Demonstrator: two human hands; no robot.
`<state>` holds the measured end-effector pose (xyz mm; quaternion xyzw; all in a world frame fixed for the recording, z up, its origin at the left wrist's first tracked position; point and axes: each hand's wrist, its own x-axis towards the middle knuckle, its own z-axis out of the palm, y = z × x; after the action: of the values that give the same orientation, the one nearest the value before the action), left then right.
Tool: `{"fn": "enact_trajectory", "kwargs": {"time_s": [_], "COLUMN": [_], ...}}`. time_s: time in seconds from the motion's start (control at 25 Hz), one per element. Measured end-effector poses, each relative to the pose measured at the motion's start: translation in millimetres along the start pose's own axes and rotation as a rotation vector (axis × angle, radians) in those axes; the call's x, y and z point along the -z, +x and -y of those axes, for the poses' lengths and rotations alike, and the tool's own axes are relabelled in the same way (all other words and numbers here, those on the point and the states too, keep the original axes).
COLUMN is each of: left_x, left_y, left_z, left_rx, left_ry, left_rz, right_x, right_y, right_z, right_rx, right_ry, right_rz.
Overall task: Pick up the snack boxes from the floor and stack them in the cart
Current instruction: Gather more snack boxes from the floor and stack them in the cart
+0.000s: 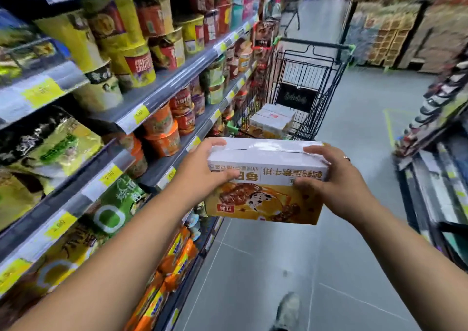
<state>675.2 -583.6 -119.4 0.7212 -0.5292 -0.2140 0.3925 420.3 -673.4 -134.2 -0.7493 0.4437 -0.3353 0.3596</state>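
— So where was the snack box [266, 178]?
— Off the floor, in the air just short of the cart's [311, 59] near edge. The left hand [202, 168] and right hand [336, 178] gripped its two ends, fingers curled over the top, thumbs on the printed face.
— And the risk?
— Probably a slip, since its top looked glossy. It could also clip the near rim, or land crooked on the boxes [273, 120] by the cart's left wall and slide.

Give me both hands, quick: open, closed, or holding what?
Left hand: closed on the left end of the snack box.
Right hand: closed on the same box's right end, fingers over the top.
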Motion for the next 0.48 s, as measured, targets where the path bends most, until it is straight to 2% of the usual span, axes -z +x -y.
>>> {"fn": "enact_trajectory", "kwargs": {"time_s": [0.16, 0.48], "left_x": [-27.2, -65.1], "left_y": [84.0, 222.6], "left_z": [0.2, -9.8], "left_rx": [-0.020, 0.089], "left_ry": [0.052, 0.068], "left_rz": [-0.007, -0.011], "right_x": [8.1, 25.1], "right_y": [81.3, 229.9], "right_z": [-34.3, -85.0], "right_rx": [0.014, -0.019], "right_ry": [-0.054, -0.059], "right_rz": [-0.009, 0.080]}}
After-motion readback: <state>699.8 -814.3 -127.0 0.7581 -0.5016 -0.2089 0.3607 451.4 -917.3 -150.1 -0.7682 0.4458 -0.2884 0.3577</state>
